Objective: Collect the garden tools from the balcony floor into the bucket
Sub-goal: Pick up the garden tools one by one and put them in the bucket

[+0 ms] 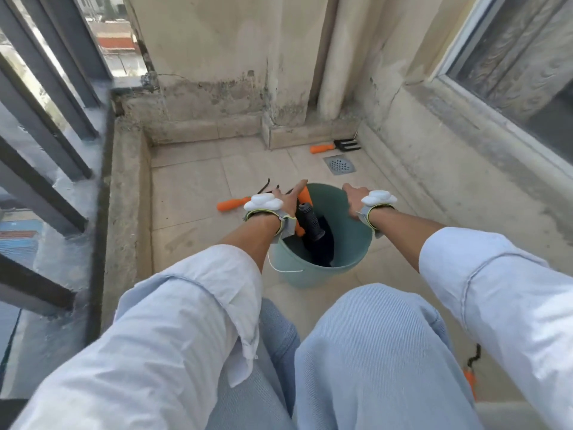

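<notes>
A green bucket (347,243) stands on the tiled floor in front of my knees. Inside it lean a black ribbed handle (310,221) and an orange handle (305,195) at the left rim. My left hand (285,200) hovers over that rim, palm down with fingers stretched apart; its underside is hidden. My right hand (355,200) grips the bucket's far right rim. An orange-handled tool (231,204) lies on the floor left of the bucket, its dark head just beyond my left fingers. An orange-handled hand fork (336,147) lies in the far corner.
A floor drain (339,164) sits between the bucket and the fork. Dark railing bars (46,125) and a low curb run along the left. A wall with a window (527,72) is on the right. Another orange and black item (471,370) lies by my right sleeve.
</notes>
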A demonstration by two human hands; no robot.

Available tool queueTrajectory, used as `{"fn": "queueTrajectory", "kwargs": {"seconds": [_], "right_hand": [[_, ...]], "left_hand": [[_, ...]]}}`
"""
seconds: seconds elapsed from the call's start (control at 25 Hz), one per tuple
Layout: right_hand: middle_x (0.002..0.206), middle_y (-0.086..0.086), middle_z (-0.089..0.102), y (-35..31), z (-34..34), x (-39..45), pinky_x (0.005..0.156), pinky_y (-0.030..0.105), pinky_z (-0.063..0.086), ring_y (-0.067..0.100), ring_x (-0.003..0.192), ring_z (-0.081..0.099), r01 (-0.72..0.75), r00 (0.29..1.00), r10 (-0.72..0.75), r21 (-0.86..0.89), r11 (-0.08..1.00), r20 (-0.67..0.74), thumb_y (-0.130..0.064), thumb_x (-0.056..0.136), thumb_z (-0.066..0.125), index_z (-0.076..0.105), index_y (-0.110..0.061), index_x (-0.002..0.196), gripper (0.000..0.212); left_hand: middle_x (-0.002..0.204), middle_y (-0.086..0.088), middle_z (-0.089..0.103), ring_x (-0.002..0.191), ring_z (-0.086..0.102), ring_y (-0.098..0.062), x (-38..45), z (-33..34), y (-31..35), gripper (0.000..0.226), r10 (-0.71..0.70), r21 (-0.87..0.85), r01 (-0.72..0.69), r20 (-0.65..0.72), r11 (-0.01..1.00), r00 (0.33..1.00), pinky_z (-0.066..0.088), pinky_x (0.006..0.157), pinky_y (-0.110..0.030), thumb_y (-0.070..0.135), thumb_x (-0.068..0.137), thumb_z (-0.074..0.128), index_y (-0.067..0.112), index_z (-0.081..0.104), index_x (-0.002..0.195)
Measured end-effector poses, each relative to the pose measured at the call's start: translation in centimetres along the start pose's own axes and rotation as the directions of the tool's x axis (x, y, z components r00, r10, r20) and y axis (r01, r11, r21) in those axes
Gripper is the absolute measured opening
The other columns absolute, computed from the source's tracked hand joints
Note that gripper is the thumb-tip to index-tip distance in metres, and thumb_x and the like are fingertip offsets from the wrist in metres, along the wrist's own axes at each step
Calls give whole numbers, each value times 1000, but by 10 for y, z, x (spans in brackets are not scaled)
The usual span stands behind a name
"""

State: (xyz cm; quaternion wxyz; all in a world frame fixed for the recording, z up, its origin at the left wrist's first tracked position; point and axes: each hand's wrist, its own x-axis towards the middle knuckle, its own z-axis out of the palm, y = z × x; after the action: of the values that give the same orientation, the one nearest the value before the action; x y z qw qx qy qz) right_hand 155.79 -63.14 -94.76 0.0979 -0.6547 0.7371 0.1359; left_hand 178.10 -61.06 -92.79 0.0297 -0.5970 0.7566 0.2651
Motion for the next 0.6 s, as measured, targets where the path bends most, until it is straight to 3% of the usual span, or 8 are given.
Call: {"fn": "queueTrajectory", "kwargs": {"seconds": [0.08,0.2,0.28,0.36,0.6], "right_hand": [[74,6,44,20,-2,-15,50,34,42,32,69,55,-65,998,65,11,998,24,-3,84,54,41,-13,131,49],[83,11,52,43,-6,-29,46,40,55,32,69,60,-142,989,141,27,989,55,-4,85,52,40,-21,126,45],[95,16,60,58,-2,-30,65,52,62,38,83,66,-182,981,180,23,983,75,-5,87,50,40,-18,128,44],[102,18,61,85,13,-29,79,55,61,41,91,67,-255,963,250,39,966,103,-8,88,48,40,-17,129,43],[95,14,57,127,59,-27,77,47,61,38,88,66,-338,935,322,95,936,148,-12,89,47,41,-19,131,42]], "left_hand": [[138,-19,49,116,61,-43,12,5,12,118,82,44,-84,38,996,996,57,90,-51,23,72,85,56,5,152],[116,-13,60,98,65,-39,26,6,29,106,192,61,-193,24,979,981,61,80,-53,23,68,85,50,18,146],[107,-12,60,88,66,-38,35,14,38,99,244,38,-245,20,969,970,62,72,-52,13,67,81,45,23,140],[109,-11,55,85,65,-40,52,32,59,96,291,24,-293,57,956,955,61,73,-55,11,65,81,43,25,136],[108,-12,48,80,66,-41,86,76,93,91,335,25,-342,146,939,931,61,73,-57,13,59,89,34,28,123]]}}
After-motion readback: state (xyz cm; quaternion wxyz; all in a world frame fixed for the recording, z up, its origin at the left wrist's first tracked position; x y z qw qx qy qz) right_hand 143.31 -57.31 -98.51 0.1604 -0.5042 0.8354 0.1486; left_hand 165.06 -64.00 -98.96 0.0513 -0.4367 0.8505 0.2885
